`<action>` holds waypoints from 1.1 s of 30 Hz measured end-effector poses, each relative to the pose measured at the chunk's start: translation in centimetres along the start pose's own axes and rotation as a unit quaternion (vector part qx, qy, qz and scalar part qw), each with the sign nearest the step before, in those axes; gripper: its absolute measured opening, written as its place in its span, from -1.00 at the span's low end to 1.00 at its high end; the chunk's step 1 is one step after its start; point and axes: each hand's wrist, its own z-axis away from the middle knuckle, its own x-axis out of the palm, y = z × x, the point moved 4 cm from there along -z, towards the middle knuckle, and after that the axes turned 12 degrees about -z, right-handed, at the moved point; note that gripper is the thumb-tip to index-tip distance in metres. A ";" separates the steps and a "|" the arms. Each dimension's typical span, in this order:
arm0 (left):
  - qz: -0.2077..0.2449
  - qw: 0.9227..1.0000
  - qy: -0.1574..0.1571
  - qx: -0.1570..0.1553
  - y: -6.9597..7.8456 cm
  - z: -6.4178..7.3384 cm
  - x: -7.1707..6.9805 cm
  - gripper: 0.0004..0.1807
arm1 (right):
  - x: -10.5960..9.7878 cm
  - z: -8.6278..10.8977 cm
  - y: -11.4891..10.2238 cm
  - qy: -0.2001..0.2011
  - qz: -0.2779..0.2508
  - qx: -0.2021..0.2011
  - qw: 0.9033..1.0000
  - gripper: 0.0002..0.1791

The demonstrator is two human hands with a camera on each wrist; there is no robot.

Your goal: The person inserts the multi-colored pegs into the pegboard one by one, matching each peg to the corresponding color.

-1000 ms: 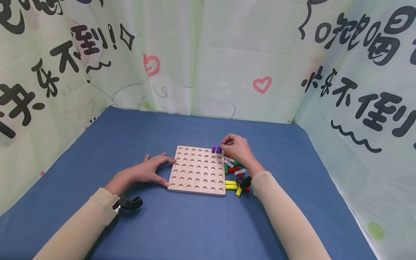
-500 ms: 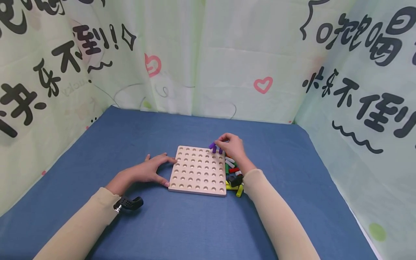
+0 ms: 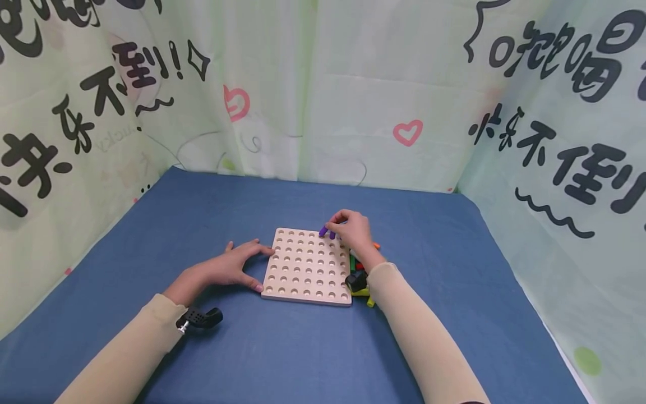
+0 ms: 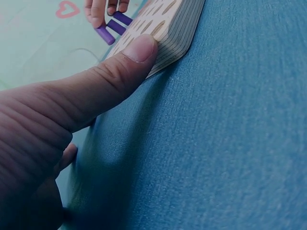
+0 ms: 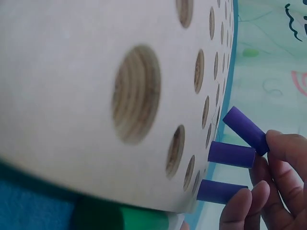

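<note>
A pale wooden pegboard (image 3: 298, 275) with rows of round holes lies on the blue cloth. My left hand (image 3: 232, 265) rests at its left side, thumb on the near corner and fingers spread along the edge. At the far edge my right hand (image 3: 354, 231) pinches a purple peg (image 5: 245, 128) between thumb and fingertip. That peg leans, its lower end right at a hole in the far row. Beside it two more purple pegs stand upright in the board, a middle one (image 5: 232, 154) and a corner one (image 5: 220, 191), the latter close by the other fingers.
Loose pegs lie along the board's right side, partly hidden under the right wrist: yellow (image 3: 361, 292), green (image 3: 353, 262) and orange (image 3: 376, 246) ones show. A black wrist camera (image 3: 202, 317) juts from the left sleeve. Printed curtains (image 3: 343, 101) enclose the table's back and sides.
My right hand has moved left along the far edge, away from the corner peg and past the middle one, bringing a third purple peg to the board. The left hand stays put.
</note>
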 end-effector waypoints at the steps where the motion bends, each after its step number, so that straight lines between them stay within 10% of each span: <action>1: 0.000 1.000 0.001 0.000 0.0 0.0 0.0 -0.03 | 0.0 0.0 0.0 0.002 0.005 -0.001 1.000 -0.85; 33: 0.002 1.000 0.009 0.005 0.0 0.0 0.2 -0.03 | -0.2 0.8 -0.6 -0.045 0.005 0.002 0.999 -0.87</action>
